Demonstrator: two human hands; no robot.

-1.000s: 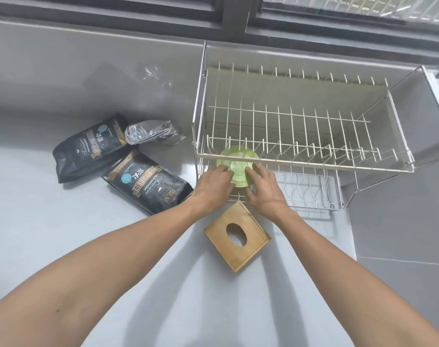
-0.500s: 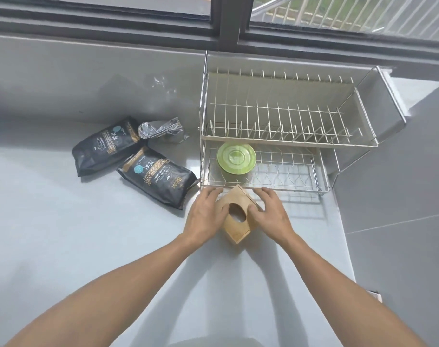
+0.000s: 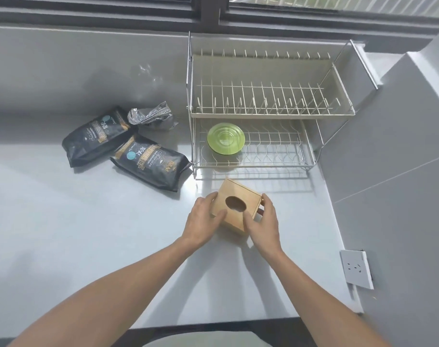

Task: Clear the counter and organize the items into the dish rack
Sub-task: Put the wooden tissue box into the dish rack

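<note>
A square wooden box (image 3: 238, 199) with an oval hole in its top sits on the grey counter just in front of the two-tier wire dish rack (image 3: 268, 113). My left hand (image 3: 203, 221) grips its left side and my right hand (image 3: 263, 221) grips its right side. A green plate (image 3: 226, 138) lies flat on the left of the rack's lower tier. The upper tier holds nothing. Two black coffee bags (image 3: 98, 136) (image 3: 150, 161) and a crumpled silver foil bag (image 3: 152, 116) lie on the counter left of the rack.
A grey wall rises to the right of the counter with a white socket (image 3: 356, 269) on it. A window frame runs along the back above the backsplash. The counter's front edge (image 3: 213, 326) is near my body.
My hands let go of the green plate on the lower tier, drew back toward me and closed on the wooden box. The box has shifted slightly.
</note>
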